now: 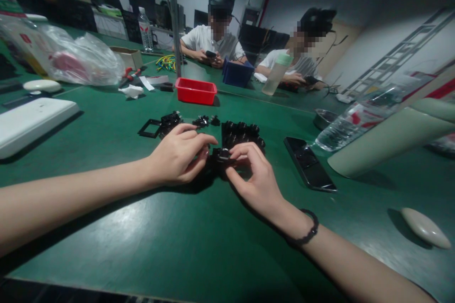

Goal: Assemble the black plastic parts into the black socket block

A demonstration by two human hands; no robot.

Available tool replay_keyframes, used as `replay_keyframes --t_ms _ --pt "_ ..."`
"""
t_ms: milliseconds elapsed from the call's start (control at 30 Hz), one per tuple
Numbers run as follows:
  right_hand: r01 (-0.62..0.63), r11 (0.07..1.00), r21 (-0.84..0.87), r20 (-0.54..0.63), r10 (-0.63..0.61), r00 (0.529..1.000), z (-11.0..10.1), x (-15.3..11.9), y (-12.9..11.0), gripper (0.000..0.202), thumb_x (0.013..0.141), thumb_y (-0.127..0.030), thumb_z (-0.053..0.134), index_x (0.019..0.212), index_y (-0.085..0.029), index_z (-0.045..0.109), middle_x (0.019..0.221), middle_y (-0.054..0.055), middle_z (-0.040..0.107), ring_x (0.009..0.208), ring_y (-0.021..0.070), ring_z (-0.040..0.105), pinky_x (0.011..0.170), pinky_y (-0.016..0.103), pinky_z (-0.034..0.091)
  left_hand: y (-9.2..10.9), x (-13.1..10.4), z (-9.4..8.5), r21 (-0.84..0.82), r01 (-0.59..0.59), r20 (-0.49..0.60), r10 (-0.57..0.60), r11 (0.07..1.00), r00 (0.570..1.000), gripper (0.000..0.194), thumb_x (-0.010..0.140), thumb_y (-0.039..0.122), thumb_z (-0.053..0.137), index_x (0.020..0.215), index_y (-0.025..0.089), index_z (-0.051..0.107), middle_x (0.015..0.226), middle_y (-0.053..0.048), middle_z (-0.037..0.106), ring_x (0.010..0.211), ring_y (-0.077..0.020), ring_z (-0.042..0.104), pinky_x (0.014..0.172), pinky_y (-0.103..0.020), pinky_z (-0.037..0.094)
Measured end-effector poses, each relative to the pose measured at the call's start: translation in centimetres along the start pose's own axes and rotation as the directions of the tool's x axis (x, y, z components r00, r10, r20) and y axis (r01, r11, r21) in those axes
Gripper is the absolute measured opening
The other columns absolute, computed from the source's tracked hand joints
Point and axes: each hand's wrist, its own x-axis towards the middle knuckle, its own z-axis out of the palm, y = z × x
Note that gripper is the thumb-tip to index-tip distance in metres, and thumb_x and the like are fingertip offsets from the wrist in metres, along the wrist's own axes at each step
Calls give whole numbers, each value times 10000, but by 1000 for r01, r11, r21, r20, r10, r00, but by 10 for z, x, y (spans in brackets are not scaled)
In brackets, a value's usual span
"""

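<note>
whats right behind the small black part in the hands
A cluster of black plastic parts lies just behind the small black part pinched by both hands; what sits under the left hand is covered.

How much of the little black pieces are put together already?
Done: a cluster of black parts sits bunched behind the hands. In hand: left hand and right hand pinch one small black part. Left: loose pieces and a square frame lie apart.
</note>
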Motion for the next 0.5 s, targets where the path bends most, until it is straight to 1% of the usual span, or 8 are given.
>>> replay_keyframes --t_ms 133,267,367,500 --pt "3 1000 -6 14 -3 1000 0 0 0 186 783 -37 527 841 -213 512 944 40 552 858 155 589 722 290 560 -1 0 -1 6 20 -10 -20 1000 1000 218 877 126 435 1065 159 543 786 -9 700 708 -166 634 920 -385 469" --pt "1 1000 -8 13 -1 1000 0 1 0 180 784 -31 519 830 -205 519 930 43 553 854 152 589 729 281 556 -2 0 0 19 39 -35 -38 999 999 221 862 101 436 1041 161 551 884 -33 715 782 -177 628 937 -389 455" --pt "-1 1000 -16 21 2 1000 0 1 1 176 785 -33 520 829 -203 518 921 41 557 845 152 590 727 280 551 -3 2 -1 40 58 -57 -55 998 997 224 860 100 434 1030 155 569 912 -50 711 816 -193 616 921 -393 462" --pt "-4 999 -40 48 6 999 0 1 1 173 786 -34 525 826 -202 518 923 41 562 844 154 589 734 290 539 -6 6 -6 14 130 -81 -129 991 988 235 867 122 419 1022 143 595 922 -70 707 836 -212 616 884 -405 474"
